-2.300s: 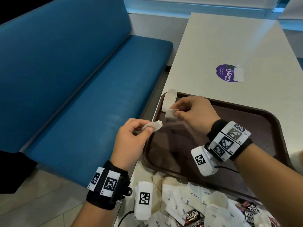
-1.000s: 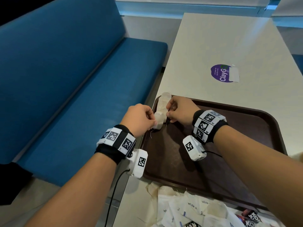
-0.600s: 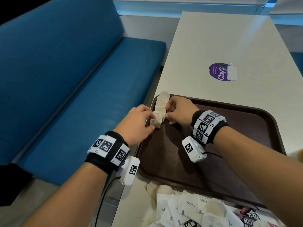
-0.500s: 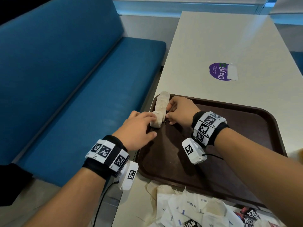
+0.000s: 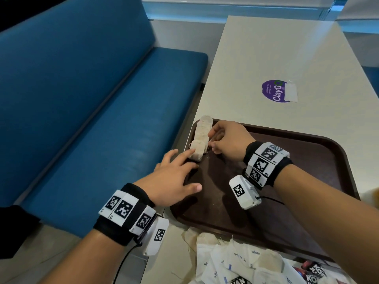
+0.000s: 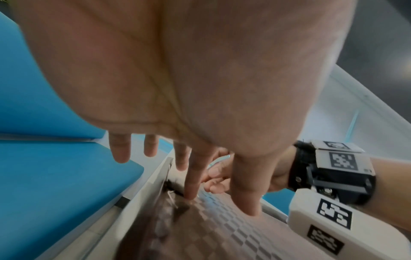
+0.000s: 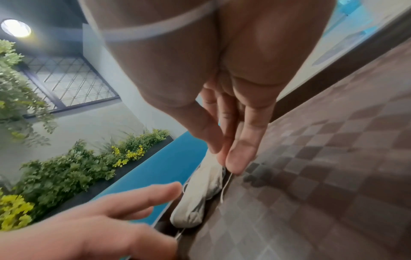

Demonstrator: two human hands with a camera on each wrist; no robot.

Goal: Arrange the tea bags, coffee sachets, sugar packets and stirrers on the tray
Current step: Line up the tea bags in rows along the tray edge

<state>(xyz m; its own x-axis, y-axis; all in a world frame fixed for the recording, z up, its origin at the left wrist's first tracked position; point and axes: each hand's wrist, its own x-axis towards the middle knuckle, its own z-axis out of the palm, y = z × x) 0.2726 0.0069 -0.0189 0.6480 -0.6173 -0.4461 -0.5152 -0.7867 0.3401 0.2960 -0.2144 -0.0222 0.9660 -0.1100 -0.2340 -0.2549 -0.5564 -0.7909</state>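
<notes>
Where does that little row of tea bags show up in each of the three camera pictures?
Head: row of tea bags along the tray's far left edge, between both hands.
Left wrist: not visible, hidden behind the left hand's fingers.
Right wrist: lower centre, under the right hand's fingertips.
Shared landmark: the brown chequered tray.

A blue padded bench (image 5: 86,111) stands beside a pale table (image 5: 287,58) that bears a round purple sticker (image 5: 273,91). Behind them are a latticed window (image 7: 66,82), a lit round ceiling lamp (image 7: 16,28), and a planter of green and yellow foliage (image 7: 66,168).
</notes>
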